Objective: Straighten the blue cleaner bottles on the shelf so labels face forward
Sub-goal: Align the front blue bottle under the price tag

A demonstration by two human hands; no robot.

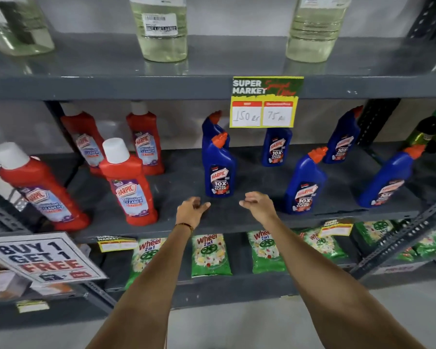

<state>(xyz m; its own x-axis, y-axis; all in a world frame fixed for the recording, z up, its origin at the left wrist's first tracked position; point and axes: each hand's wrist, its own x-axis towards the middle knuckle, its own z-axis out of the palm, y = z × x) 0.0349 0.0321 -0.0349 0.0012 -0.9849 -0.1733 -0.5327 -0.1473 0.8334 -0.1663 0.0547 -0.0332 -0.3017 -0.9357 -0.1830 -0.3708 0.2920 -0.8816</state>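
Both arms reach up from the bottom of the frame toward the middle shelf (pixel 237 220). The left hand (pixel 190 210) and the right hand (pixel 258 205) hover just above the shelf's front edge at centre frame, fingers loosely curled, holding nothing, a small gap between them.

Just above that gap stands the front blue bottle (pixel 219 170), upright, its Harpic label facing out and its orange cap angled to the right. Directly behind it is a second blue bottle (pixel 213 127), label hidden. Further right, more blue bottles stand apart: one at the back under the yellow price tag (pixel 263 107), one in front at centre right (pixel 305 185), one behind that (pixel 341 139), and one near the right edge (pixel 385 180). Their labels all show toward the front.

On the left half of the shelf stand red cleaner bottles (pixel 127 182) with white caps. Green detergent packets (pixel 209 255) lie on the shelf below.
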